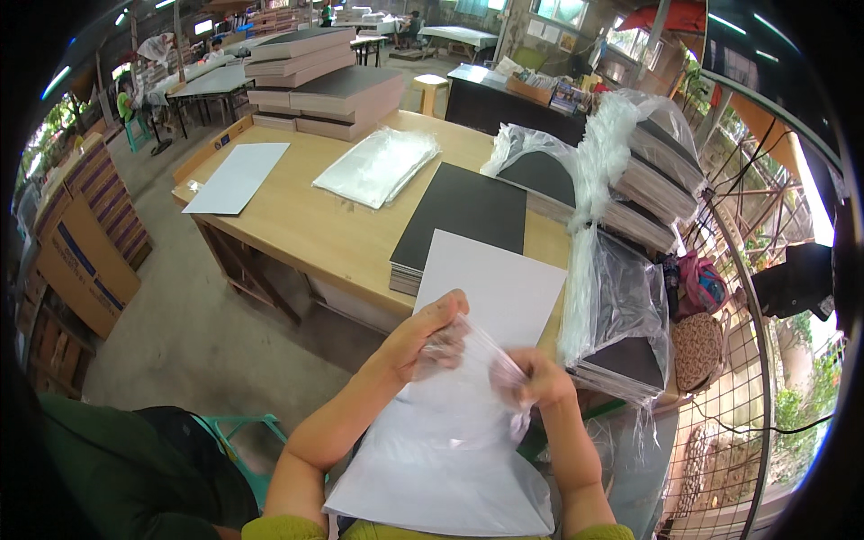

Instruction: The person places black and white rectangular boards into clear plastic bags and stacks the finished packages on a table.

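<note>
Hands are working a clear, crinkled plastic bag [450, 432] at six o'clock, over the lap. The left hand [430, 335] is pinching the bag's upper edge, grip clamped; the right hand [536, 378] is gripping its mouth likewise. A white rectangular sheet [495, 288] is lying at twelve o'clock on the wooden table [342, 238].

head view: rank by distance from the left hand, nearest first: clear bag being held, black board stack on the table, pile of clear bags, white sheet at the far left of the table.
From the left hand:
1. Clear bag, in its fingers, over the lap.
2. Black board stack, just ahead on the table's near edge.
3. Pile of clear bags, mid-table, farther back.
4. White sheet, far left end of the table.
</note>
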Action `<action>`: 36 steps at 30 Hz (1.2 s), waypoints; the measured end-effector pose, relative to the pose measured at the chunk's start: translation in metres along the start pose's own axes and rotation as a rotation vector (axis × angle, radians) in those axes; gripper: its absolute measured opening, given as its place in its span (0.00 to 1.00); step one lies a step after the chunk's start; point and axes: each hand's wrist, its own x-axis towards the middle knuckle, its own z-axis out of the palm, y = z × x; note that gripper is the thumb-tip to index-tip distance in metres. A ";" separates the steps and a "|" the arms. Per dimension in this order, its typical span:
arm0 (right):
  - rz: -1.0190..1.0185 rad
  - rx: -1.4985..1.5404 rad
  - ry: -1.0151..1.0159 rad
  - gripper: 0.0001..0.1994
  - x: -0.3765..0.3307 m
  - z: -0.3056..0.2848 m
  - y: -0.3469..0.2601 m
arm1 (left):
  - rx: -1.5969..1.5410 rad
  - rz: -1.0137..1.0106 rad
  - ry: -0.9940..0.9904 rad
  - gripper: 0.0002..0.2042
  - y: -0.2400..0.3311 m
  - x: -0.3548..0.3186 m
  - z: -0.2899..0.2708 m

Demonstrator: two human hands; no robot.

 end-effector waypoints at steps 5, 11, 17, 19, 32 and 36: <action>-0.220 0.431 0.277 0.17 -0.030 -0.009 0.007 | 0.646 -0.231 0.277 0.30 -0.032 -0.039 0.004; 0.201 -0.002 -0.820 0.15 -0.050 -0.011 0.055 | 0.043 0.342 -0.280 0.29 -0.001 -0.052 0.030; 0.031 0.084 -0.997 0.15 -0.043 -0.027 0.048 | 0.455 -0.036 -0.043 0.19 -0.028 -0.076 0.026; 0.098 0.167 -0.839 0.15 -0.059 -0.024 0.047 | 0.068 0.163 -0.147 0.19 -0.031 -0.058 0.019; -0.116 0.620 -0.337 0.15 -0.082 -0.029 0.071 | 0.193 0.178 0.227 0.26 -0.012 -0.052 0.027; -0.202 0.696 -0.002 0.15 -0.091 -0.033 0.057 | 0.838 -0.424 0.116 0.29 -0.013 -0.055 0.026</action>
